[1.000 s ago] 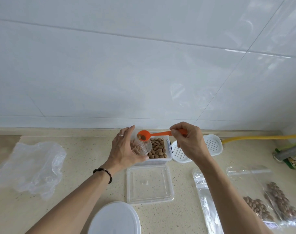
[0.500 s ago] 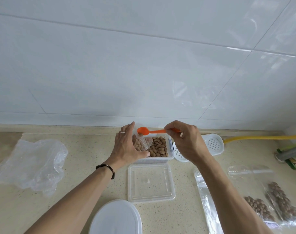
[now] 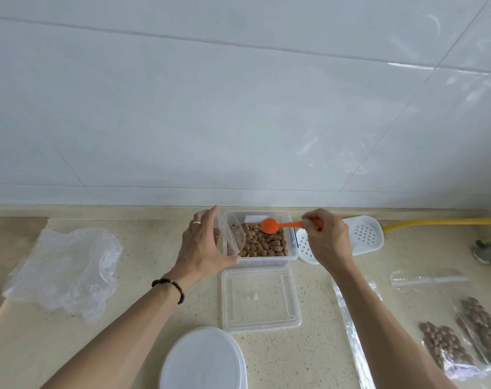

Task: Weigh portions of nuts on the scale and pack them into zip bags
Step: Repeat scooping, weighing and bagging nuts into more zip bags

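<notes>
The table (image 3: 132,327) is a beige speckled stone surface, backed by a wall (image 3: 238,108) of large glossy white tiles with thin grout lines; a low beige upstand runs where the two meet.

The left hand (image 3: 203,245) grips a clear zip bag (image 3: 228,237), thumb below and fingers curled round its far side, holding it at the left edge of the tub (image 3: 290,258). A few nuts show inside the bag. A ring sits on one finger and a dark bead bracelet (image 3: 170,287) on the wrist.

The right hand (image 3: 328,237) is closed on the handle of an orange spoon (image 3: 275,226). The spoon's bowl hangs over the nuts (image 3: 264,244) in the tub, which lies between the two hands. The tub is clear plastic and open.

Just nearer than the tub, between the forearms, lies its clear lid (image 3: 261,300). Nearer still, under the left forearm's side, is a round white lid (image 3: 202,360).

Well left of the left hand lies a crumpled plastic sheet (image 3: 64,270). Behind the right hand rests a white perforated tray (image 3: 362,237). A yellow hose (image 3: 440,221) runs along the wall to the right of it.

Right of the right forearm lie an empty zip bag (image 3: 423,277) and two filled bags (image 3: 463,341) of nuts. A further clear bag (image 3: 353,332) lies partly beneath that forearm. A grey and green item at the far right edge cannot be identified.
</notes>
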Demonstrator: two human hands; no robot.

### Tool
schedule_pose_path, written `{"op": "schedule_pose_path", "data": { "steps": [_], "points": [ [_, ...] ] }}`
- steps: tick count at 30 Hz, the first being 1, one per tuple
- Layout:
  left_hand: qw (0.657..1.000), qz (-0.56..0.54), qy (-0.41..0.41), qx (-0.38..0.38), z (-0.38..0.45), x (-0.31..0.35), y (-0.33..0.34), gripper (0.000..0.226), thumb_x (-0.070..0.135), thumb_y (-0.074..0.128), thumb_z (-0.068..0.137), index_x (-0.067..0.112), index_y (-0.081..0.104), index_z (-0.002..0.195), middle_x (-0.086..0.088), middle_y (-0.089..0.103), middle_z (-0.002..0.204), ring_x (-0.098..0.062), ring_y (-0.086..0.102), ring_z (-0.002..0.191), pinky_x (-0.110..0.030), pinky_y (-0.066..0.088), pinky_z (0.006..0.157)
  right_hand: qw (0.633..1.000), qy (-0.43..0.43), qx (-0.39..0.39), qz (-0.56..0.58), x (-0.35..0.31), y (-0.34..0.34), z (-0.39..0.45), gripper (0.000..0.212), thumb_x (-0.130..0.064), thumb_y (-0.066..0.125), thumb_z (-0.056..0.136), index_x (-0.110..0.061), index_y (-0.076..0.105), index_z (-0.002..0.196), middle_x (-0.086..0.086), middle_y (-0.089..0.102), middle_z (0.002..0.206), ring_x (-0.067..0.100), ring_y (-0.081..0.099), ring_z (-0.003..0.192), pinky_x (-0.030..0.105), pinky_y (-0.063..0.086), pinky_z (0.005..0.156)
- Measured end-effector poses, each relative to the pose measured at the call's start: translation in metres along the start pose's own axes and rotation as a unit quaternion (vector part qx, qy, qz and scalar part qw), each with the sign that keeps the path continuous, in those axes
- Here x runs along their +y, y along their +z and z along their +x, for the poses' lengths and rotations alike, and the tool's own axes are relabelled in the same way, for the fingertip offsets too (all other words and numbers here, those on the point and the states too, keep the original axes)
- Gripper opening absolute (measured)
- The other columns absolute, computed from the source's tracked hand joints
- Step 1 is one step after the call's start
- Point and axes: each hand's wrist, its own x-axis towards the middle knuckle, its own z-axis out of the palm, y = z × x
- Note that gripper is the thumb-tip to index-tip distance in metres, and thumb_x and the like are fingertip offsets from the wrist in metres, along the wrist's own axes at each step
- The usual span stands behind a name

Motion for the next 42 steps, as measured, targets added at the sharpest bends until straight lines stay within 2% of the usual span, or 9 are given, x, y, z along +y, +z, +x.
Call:
{"op": "schedule_pose_path", "data": {
  "steps": [3, 7, 10, 14, 16, 22, 27, 35, 42],
  "points": [
    [1.0, -0.015, -0.006, -0.025, -0.007, -0.007, -0.005, 0.131, 0.053, 0.087, 0.053, 0.022, 0.009, 0.153, 0.003, 0.022, 0.144, -0.011, 0.046, 0.11, -0.041, 0.035, 0.109, 0.998, 0.032, -0.038, -0.046, 0.023, 0.022, -0.003, 0.015, -0.01, 0.056, 0.094, -0.015, 0.067, 0.086, -0.004, 0.063, 0.071, 0.009, 0.048, 0.053, 0.016, 0.034, 0.047],
    [0.997, -0.053, -0.014, -0.05, -0.011, -0.013, -0.004, 0.139, 0.069, 0.08, 0.047, 0.028, 0.002, 0.154, 0.01, 0.018, 0.141, -0.009, 0.049, 0.11, -0.041, 0.046, 0.1, 0.993, 0.057, -0.097, -0.016, 0.029, 0.042, -0.006, 0.016, -0.008, 0.057, 0.093, -0.015, 0.067, 0.084, -0.003, 0.06, 0.065, 0.009, 0.048, 0.05, 0.015, 0.036, 0.046],
    [0.997, -0.066, -0.015, -0.044, -0.011, -0.014, -0.001, 0.135, 0.07, 0.077, 0.047, 0.029, 0.006, 0.154, 0.01, 0.02, 0.14, -0.008, 0.049, 0.109, -0.041, 0.048, 0.098, 0.986, 0.101, -0.125, 0.035, 0.028, 0.048, -0.004, 0.014, -0.007, 0.058, 0.093, -0.013, 0.069, 0.085, 0.0, 0.06, 0.064, 0.012, 0.049, 0.049, 0.021, 0.04, 0.046],
    [0.997, -0.077, -0.012, -0.021, -0.01, -0.014, 0.0, 0.123, 0.064, 0.077, 0.047, 0.026, 0.02, 0.149, 0.008, 0.025, 0.137, 0.021, 0.035, 0.102, -0.04, 0.048, 0.098, 0.975, 0.164, -0.117, 0.089, 0.028, 0.049, -0.002, 0.013, -0.006, 0.06, 0.093, -0.011, 0.069, 0.085, 0.01, 0.064, 0.067, 0.013, 0.048, 0.043, 0.025, 0.041, 0.044],
    [0.997, -0.078, -0.008, -0.015, -0.01, -0.013, -0.002, 0.119, 0.06, 0.08, 0.048, 0.026, 0.023, 0.147, 0.008, 0.027, 0.136, 0.024, 0.032, 0.098, -0.04, 0.049, 0.096, 0.968, 0.188, -0.106, 0.129, 0.031, 0.049, -0.001, 0.012, -0.004, 0.06, 0.093, -0.009, 0.068, 0.085, 0.021, 0.069, 0.078, 0.013, 0.048, 0.042, 0.026, 0.041, 0.043],
    [0.999, -0.036, 0.009, -0.012, -0.005, -0.014, -0.003, 0.112, 0.05, 0.087, 0.053, 0.026, 0.026, 0.144, 0.01, 0.027, 0.129, 0.009, 0.042, 0.096, -0.042, 0.045, 0.1, 0.949, 0.223, -0.069, 0.213, 0.038, 0.039, -0.004, 0.009, -0.002, 0.058, 0.094, -0.001, 0.067, 0.091, 0.025, 0.07, 0.087, 0.01, 0.046, 0.037, 0.022, 0.038, 0.039],
    [0.999, -0.018, 0.025, -0.018, 0.002, -0.013, 0.003, 0.11, 0.057, 0.079, 0.05, 0.027, 0.026, 0.142, 0.008, 0.03, 0.128, -0.015, 0.04, 0.123, -0.044, 0.047, 0.098, 0.943, 0.217, -0.051, 0.247, 0.044, 0.021, -0.004, 0.008, -0.002, 0.059, 0.093, -0.002, 0.067, 0.091, 0.02, 0.071, 0.084, 0.014, 0.047, 0.041, 0.025, 0.039, 0.042],
    [0.999, 0.018, 0.047, -0.011, 0.015, 0.005, 0.014, 0.102, 0.043, 0.085, 0.058, 0.022, 0.032, 0.142, 0.001, 0.038, 0.131, -0.017, 0.039, 0.121, -0.035, 0.033, 0.101, 0.941, 0.175, -0.028, 0.288, 0.034, -0.02, -0.003, 0.008, -0.002, 0.059, 0.094, 0.0, 0.067, 0.094, 0.016, 0.072, 0.082, 0.013, 0.046, 0.043, 0.023, 0.039, 0.043],
    [0.997, 0.04, 0.06, 0.0, 0.022, 0.02, 0.018, 0.1, 0.044, 0.085, 0.057, 0.02, 0.035, 0.14, 0.0, 0.041, 0.131, -0.018, 0.041, 0.119, -0.038, 0.034, 0.1, 0.955, 0.124, -0.04, 0.268, 0.007, -0.033, -0.002, 0.007, -0.002, 0.061, 0.093, -0.003, 0.068, 0.092, 0.013, 0.073, 0.079, 0.013, 0.047, 0.043, 0.024, 0.04, 0.043]
  ]
}}
